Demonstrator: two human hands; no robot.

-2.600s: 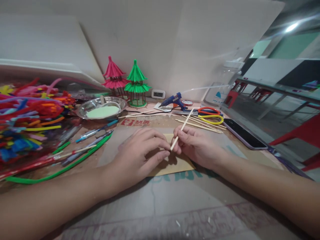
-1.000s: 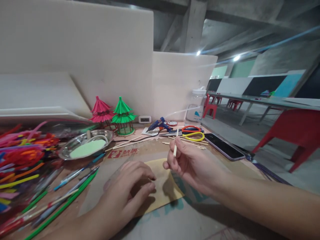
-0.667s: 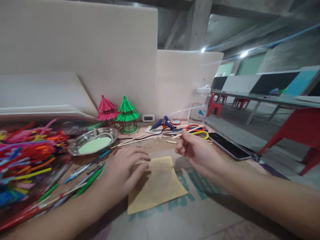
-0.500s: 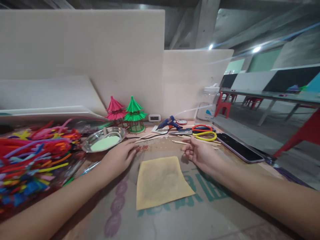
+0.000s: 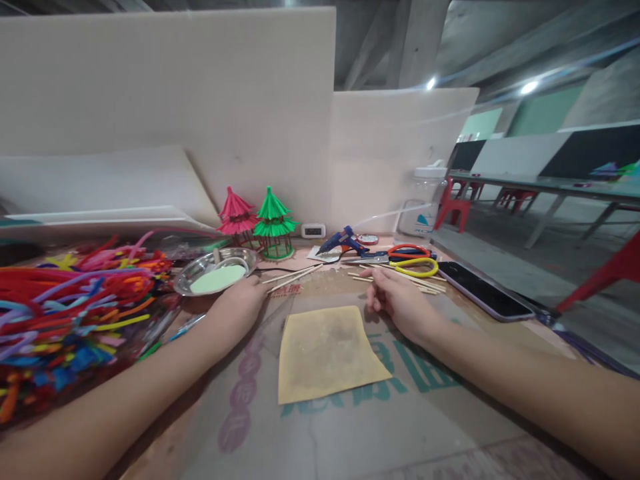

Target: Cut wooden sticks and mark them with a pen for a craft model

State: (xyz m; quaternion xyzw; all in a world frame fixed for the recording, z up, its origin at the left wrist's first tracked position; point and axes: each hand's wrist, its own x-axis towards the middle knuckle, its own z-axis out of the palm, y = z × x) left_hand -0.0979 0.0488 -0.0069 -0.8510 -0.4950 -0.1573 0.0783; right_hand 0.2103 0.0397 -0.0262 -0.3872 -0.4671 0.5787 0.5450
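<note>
1 yellow sheet (image 5: 333,350) lies uncovered on printed cardboard (image 5: 425,427) | left hand (image 5: 243,301) now off it, at left sticks (image 5: 296,278) | right hand (image 5: 400,303), fingers loosely bent, back at right sticks (image 5: 432,286) | can't tell if either pinches | sheet looks idle

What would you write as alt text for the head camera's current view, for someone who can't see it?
Two bare hands over a cluttered craft table: left hand by a few thin sticks, right hand by another bunch. A yellowish sheet lies nearer the camera; pink and green model towers stand at the back, left of a blue glue gun.
</note>
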